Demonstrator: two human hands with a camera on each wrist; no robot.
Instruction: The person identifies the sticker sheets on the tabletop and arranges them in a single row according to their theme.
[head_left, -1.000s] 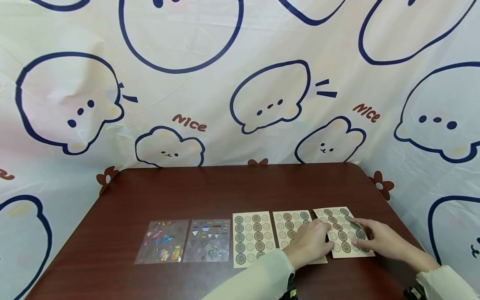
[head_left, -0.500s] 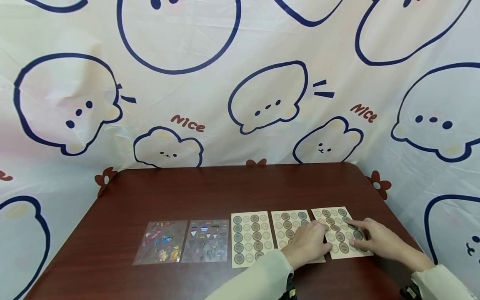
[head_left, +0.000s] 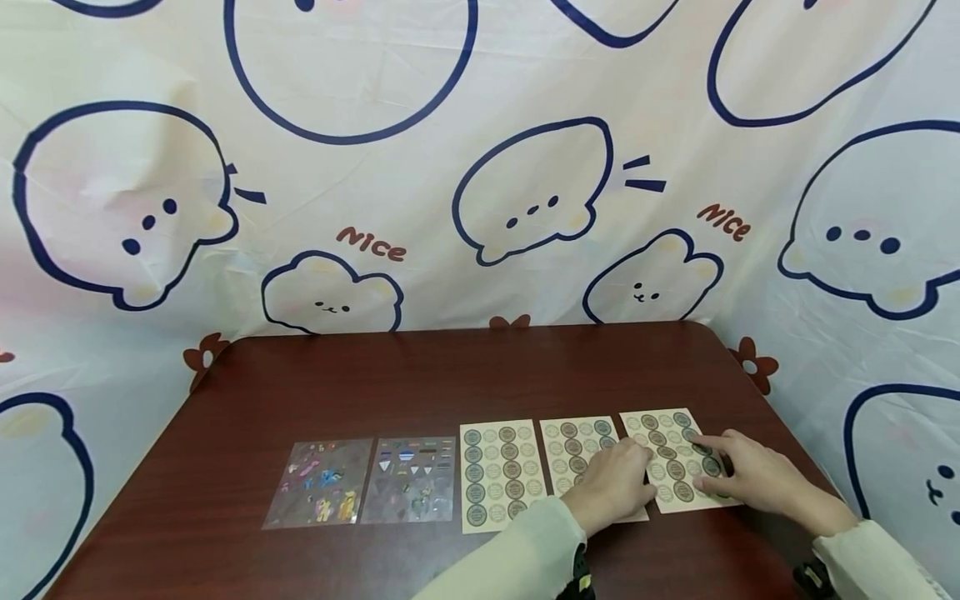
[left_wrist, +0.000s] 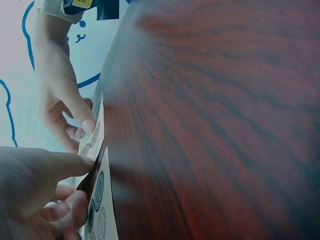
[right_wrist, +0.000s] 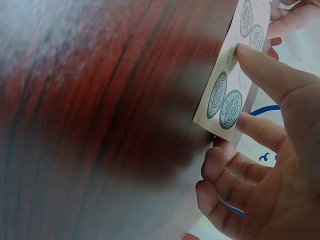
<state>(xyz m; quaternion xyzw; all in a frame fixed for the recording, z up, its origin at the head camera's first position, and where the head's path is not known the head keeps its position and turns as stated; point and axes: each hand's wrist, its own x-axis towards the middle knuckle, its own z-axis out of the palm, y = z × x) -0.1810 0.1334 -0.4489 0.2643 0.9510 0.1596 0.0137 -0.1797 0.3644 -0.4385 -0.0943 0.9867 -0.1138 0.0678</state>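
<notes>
My left hand [head_left: 609, 485] lies over the middle cream sticker sheet [head_left: 564, 446]. Its thumb and forefinger pinch the left edge of the rightmost sticker sheet [head_left: 677, 454], which is printed with rows of round seals. In the left wrist view that edge stands slightly raised at the thumb tip. On the right, my right hand [head_left: 761, 473] touches the same sheet with thumb and forefinger. The right wrist view has the thumb flat on the seals of the sheet [right_wrist: 220, 97], with the other fingers loosely bent past its corner. The left hand hides much of the middle sheet.
A third cream sheet [head_left: 495, 475] with seals lies left of the middle one. Two clear plastic sheets, one with small coloured figures [head_left: 318, 483] and one with small shapes [head_left: 408, 479], lie farther left on the brown table [head_left: 360, 383]. A printed cloth [head_left: 420, 192] hangs behind.
The head view has shifted slightly. Both hands stay at the rightmost sheet, whose left edge looks flatter than a second ago.
</notes>
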